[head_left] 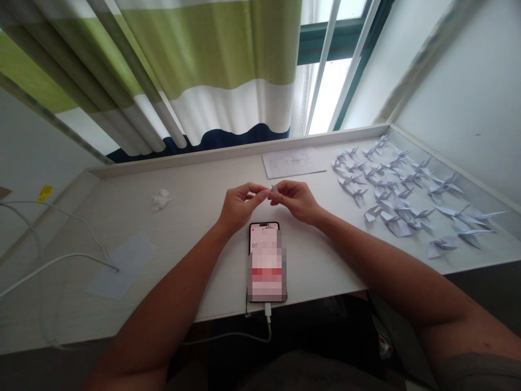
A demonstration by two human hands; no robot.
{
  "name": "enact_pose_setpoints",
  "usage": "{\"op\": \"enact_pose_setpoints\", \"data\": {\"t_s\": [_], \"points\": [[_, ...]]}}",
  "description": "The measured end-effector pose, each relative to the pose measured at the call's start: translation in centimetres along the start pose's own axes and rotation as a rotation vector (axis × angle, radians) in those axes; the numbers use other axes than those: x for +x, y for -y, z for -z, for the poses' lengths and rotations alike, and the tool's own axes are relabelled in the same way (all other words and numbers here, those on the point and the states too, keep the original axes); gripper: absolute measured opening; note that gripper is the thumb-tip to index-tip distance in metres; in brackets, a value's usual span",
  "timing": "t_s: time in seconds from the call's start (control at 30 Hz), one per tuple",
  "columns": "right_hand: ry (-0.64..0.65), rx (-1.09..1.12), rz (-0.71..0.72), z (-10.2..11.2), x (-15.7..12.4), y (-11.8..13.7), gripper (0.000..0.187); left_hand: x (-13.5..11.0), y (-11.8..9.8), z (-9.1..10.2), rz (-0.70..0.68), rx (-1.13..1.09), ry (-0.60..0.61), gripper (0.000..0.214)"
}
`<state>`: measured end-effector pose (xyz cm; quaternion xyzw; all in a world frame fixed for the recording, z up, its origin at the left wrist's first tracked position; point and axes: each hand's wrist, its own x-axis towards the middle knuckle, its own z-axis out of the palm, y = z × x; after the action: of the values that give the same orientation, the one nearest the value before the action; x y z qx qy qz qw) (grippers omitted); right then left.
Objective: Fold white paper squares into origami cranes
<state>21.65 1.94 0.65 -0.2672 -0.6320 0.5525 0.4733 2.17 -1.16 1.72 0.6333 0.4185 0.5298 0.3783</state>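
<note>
My left hand and my right hand meet above the white desk, just beyond a phone. Both pinch a small folded piece of pale lilac paper between fingertips. Most of the paper is hidden by the fingers. The phone lies flat near the desk's front edge with its screen lit and a white cable plugged into its near end.
Several folded paper cranes cover the right part of the desk. A printed sheet lies at the back, a crumpled white scrap at the left, a pale paper sheet nearer. White cables trail at left. A striped curtain hangs behind.
</note>
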Motion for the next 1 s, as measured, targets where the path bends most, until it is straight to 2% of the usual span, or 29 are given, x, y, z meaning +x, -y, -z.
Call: {"op": "enact_pose_setpoints", "data": {"t_s": [0.23,0.43,0.53,0.67,0.77,0.87,1.0], "points": [[0.030,-0.032,-0.005,-0.2,0.0,0.2,0.043,0.2,-0.1,-0.7,-0.011,0.069,-0.137,0.015],[0.038,-0.072,-0.060,0.3,0.2,-0.2,0.043,0.4,-0.3,-0.5,0.098,-0.038,-0.126,0.023],[0.027,-0.083,-0.058,0.4,0.3,-0.3,0.043,0.4,-0.3,-0.5,0.133,-0.074,-0.080,0.025],[0.047,-0.077,-0.084,0.5,0.3,-0.4,0.039,0.3,0.3,-0.5,0.119,-0.019,-0.083,0.024],[0.044,0.015,-0.094,0.7,0.4,-0.8,0.029,0.3,0.5,-0.3,0.117,-0.010,-0.116,0.024],[0.012,0.114,-0.082,1.0,0.4,-1.0,0.042,0.5,0.5,-0.1,0.124,-0.028,-0.142,0.024],[0.027,0.109,-0.067,1.1,0.3,-1.1,0.051,0.5,0.5,0.1,0.143,-0.036,-0.121,0.026]]}}
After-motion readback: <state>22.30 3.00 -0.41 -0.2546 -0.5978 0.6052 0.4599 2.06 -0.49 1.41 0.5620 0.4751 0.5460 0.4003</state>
